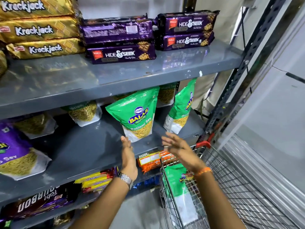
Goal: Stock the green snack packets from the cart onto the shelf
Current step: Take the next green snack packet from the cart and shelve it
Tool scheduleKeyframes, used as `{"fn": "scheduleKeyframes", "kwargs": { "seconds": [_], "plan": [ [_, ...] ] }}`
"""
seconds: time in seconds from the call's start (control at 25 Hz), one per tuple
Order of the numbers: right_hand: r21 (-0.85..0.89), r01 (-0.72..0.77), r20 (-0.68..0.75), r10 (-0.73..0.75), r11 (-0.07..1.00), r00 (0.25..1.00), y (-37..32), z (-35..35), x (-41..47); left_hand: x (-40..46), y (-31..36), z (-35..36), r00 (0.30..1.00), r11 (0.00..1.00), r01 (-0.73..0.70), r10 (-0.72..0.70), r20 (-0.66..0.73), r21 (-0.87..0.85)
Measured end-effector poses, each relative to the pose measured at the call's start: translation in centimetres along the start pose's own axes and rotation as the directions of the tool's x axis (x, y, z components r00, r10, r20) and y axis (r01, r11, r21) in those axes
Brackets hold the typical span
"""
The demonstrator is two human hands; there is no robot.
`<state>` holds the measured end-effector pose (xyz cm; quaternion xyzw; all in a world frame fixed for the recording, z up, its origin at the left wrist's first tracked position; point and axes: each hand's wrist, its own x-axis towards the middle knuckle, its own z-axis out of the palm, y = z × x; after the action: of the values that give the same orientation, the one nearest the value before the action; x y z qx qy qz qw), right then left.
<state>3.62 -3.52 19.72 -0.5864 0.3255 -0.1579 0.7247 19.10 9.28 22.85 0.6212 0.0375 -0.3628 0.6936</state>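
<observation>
Presently both hands are empty with fingers spread. The left hand (pixel 127 156) stands edge-on, fingertips touching or just short of the lower corner of a green packet (pixel 138 114) upright on the middle shelf (pixel 79 151). That packet lies at twelve o'clock from the left hand, long axis near vertical, leaning slightly. The right hand (pixel 179 151) hovers apart at its five o'clock. Another packet (pixel 177 180) lies in the cart (pixel 239 187), at six o'clock from the right hand, which is nearer it. Judgement: one packet is placed; the next pick falls to the right hand. Shelf surface is grey painted metal, with bare space at nine o'clock.
</observation>
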Motion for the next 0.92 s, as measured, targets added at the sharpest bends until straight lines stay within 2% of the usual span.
{"fn": "scheduleKeyframes", "kwargs": {
  "seconds": [0.08,0.16,0.24,0.36,0.44,0.48,0.56,0.64,0.72,0.8,0.88,0.92],
  "plan": [
    [0.160,-0.034,-0.121,0.054,0.987,0.991,3.7,-5.0,-3.6,-2.2,-2.7,1.6,0.997,0.999,0.048,-0.049,0.060,0.017],
    [0.191,-0.089,-0.261,0.138,0.978,0.956,8.8,-9.1,-6.0,-3.4,-5.8,3.6,0.978,0.988,0.130,-0.142,0.153,0.088],
    [0.137,-0.198,-0.318,0.233,0.970,0.919,14.7,-11.7,-7.1,-4.0,-8.7,6.2,0.943,0.953,0.219,-0.262,0.207,0.208],
    [-0.011,-0.399,-0.377,0.365,0.917,0.851,21.7,-13.3,-7.2,-3.6,-12.6,9.3,0.911,0.895,0.284,-0.364,0.194,0.344],
    [-0.098,-0.488,-0.266,0.450,0.867,0.853,24.4,-13.0,-6.5,-3.1,-14.4,10.8,0.911,0.855,0.312,-0.393,0.127,0.414],
    [-0.163,-0.491,-0.218,0.454,0.856,0.864,25.4,-12.6,-6.0,-3.0,-15.0,11.3,0.906,0.839,0.330,-0.411,0.106,0.433],
    [-0.258,-0.457,-0.240,0.401,0.851,0.884,28.6,-12.2,-4.9,-1.9,-16.9,12.2,0.909,0.798,0.365,-0.416,0.001,0.480],
    [-0.311,-0.479,-0.255,0.414,0.821,0.874,30.6,-11.7,-4.6,-0.5,-18.5,12.5,0.915,0.809,0.378,-0.401,-0.047,0.450],
    [-0.364,-0.480,-0.254,0.411,0.798,0.876,32.1,-11.4,-4.2,-0.1,-19.6,12.6,0.900,0.775,0.419,-0.422,-0.107,0.472],
    [-0.437,-0.485,-0.290,0.392,0.757,0.873,33.1,-11.4,-4.1,-0.5,-19.5,12.9,0.891,0.733,0.415,-0.447,-0.078,0.539],
    [-0.439,-0.503,-0.347,0.376,0.745,0.859,34.0,-11.6,-4.4,-1.2,-19.0,13.2,0.883,0.706,0.398,-0.468,-0.036,0.585],
    [-0.413,-0.527,-0.386,0.382,0.742,0.840,34.3,-11.6,-5.0,-1.2,-18.8,13.3,0.874,0.726,0.413,-0.487,-0.013,0.550]
  ]
}}
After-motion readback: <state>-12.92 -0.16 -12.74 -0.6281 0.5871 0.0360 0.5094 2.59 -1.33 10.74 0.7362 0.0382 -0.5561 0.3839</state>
